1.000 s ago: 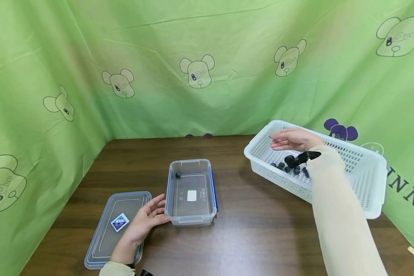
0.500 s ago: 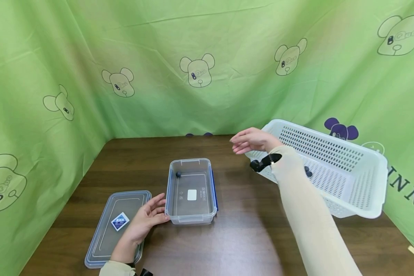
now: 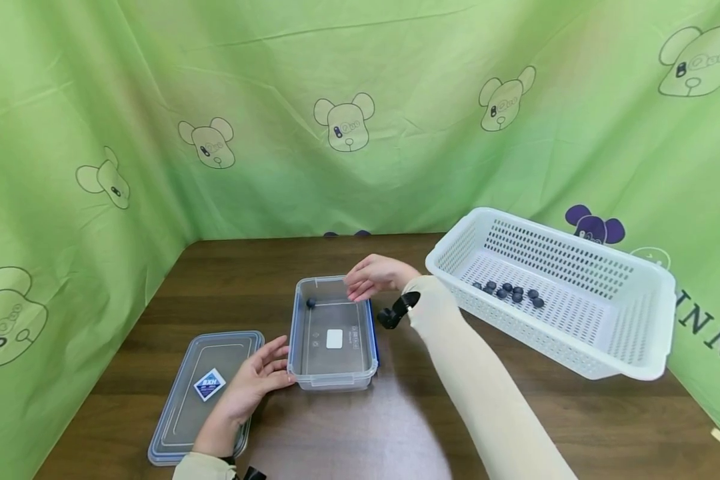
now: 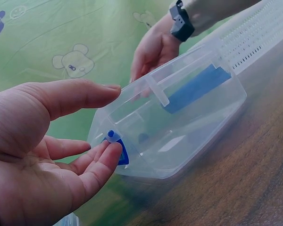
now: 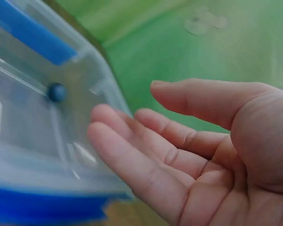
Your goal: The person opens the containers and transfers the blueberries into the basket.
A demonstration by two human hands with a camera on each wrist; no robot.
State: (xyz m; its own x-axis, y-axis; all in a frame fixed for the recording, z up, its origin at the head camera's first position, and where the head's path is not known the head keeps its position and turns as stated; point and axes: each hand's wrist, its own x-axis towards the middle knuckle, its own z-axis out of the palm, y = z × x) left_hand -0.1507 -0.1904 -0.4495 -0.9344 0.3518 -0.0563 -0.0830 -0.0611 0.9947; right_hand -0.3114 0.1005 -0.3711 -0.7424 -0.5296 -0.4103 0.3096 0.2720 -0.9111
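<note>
A clear lidless food container [image 3: 333, 381] with blue side clips stands on the table, one blueberry [image 3: 310, 303] in its far left corner. My left hand [image 3: 253, 383] rests at its near left side, fingertips at the wall and fingers relaxed. Over the far right rim hovers my right hand [image 3: 379, 275]. Its thumb stands apart from loosely bent fingers [image 5: 146, 169], and nothing shows between them in the right wrist view. Several more blueberries [image 3: 517, 298] lie in the white perforated basket [image 3: 552, 343] at the right.
The container's lid [image 3: 183, 427], blue-rimmed with a diamond label, lies flat at the left, partly beneath my left forearm. A green printed curtain [image 3: 264, 193] hangs along the table's [image 3: 396, 413] back and sides.
My right hand has moved left from above the basket to the container's far right rim, uncovering the blueberries in the basket. The left hand and container have stayed put.
</note>
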